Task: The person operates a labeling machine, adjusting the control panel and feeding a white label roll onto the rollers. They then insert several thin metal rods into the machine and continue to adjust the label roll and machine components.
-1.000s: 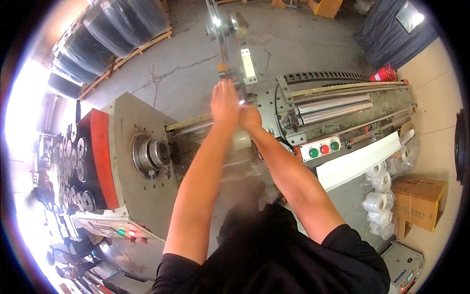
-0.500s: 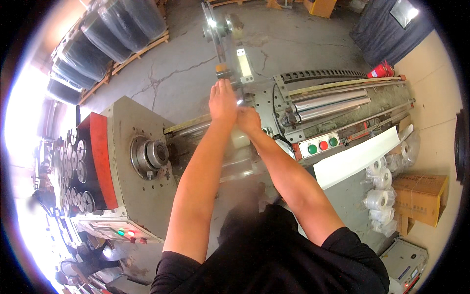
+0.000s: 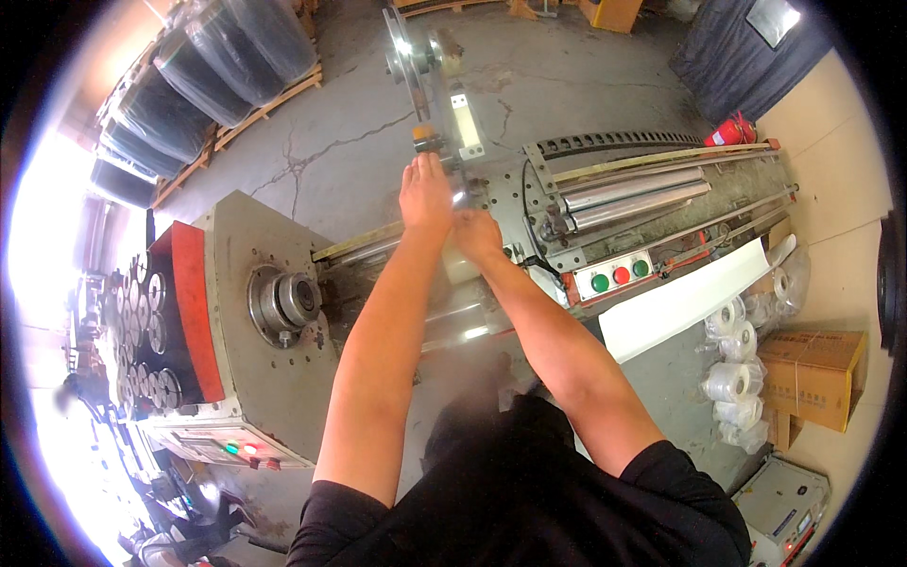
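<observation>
My left hand (image 3: 426, 193) reaches forward over the machine's carriage, back upward and fingers close together, bent down at the tips. They rest by a dark fitting (image 3: 429, 145) with an orange-brown block (image 3: 422, 131) on the upright metal arm (image 3: 404, 66). What lies under those fingers is hidden. Lower and slightly to the right, my right hand (image 3: 476, 234) is curled closed beside my left wrist; whatever it grips is out of sight. Beneath my wrists sits a blurred, pale roller (image 3: 461, 265). A grey plate with holes (image 3: 505, 198) is just right of my hands.
At left stands a grey machine housing (image 3: 269, 236) with a round metal chuck (image 3: 298, 298). Metal rollers (image 3: 633, 203), a button panel (image 3: 614, 276) and a white sheet (image 3: 680, 302) lie at right. Wrapped rolls (image 3: 737, 383), a carton (image 3: 812, 378) and a red extinguisher (image 3: 732, 130) are beyond.
The whole view has shifted slightly. Both hands keep nearly the same place and pose at the carriage.
</observation>
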`<act>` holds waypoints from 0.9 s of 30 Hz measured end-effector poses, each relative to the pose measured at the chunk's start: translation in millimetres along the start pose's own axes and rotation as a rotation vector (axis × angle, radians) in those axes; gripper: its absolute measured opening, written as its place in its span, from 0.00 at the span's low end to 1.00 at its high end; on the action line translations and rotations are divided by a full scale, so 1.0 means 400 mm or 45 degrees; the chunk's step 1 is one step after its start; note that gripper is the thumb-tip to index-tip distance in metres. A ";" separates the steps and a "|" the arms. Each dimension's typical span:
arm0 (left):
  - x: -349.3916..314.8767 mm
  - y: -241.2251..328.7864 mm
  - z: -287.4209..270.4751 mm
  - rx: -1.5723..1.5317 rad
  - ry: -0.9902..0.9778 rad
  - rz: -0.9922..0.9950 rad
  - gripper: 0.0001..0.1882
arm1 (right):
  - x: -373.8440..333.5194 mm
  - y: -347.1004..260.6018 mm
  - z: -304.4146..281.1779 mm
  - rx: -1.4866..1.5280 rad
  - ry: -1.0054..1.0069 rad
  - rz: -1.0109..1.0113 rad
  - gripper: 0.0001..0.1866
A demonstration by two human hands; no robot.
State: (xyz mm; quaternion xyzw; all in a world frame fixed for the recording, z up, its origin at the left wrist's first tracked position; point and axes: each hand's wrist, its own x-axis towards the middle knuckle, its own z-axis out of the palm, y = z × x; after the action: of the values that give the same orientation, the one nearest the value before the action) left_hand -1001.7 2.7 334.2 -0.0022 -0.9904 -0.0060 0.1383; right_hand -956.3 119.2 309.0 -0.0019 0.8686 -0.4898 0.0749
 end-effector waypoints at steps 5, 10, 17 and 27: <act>0.003 0.010 -0.006 -0.028 -0.015 -0.011 0.49 | -0.014 -0.008 -0.018 0.024 -0.002 0.002 0.15; 0.006 0.022 -0.006 -0.049 -0.004 -0.028 0.39 | -0.020 -0.003 -0.024 0.039 0.035 0.004 0.14; 0.009 0.045 -0.043 -0.044 -0.063 -0.027 0.30 | -0.029 -0.002 -0.043 0.065 0.038 0.034 0.16; 0.016 0.060 -0.028 -0.060 -0.018 -0.030 0.26 | -0.036 0.025 -0.064 0.108 0.011 0.076 0.15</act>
State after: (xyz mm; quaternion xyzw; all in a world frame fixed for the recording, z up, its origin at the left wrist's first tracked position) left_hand -1004.7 26.8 347.2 0.0060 -0.9908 -0.0309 0.1313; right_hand -944.9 147.3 315.6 0.0294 0.8471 -0.5237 0.0859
